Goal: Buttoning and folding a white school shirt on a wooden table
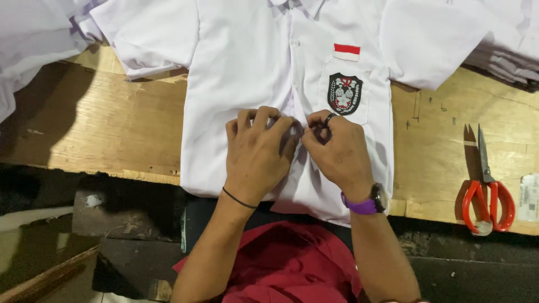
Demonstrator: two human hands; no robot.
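Buttoning white shirt (pixel 247 62) placket on counter (pixel 129 123): left hand (pixel 259 148) and right hand (pixel 337 148) grip pinched narrow on fabric; keep edges aligned, flat.

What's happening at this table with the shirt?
A person has both hands on a white short-sleeved shirt spread face up on a wooden table. The left hand and right hand meet at the front opening, low on the shirt, fingers pinching the cloth there. Orange-handled scissors lie untouched off to the right.
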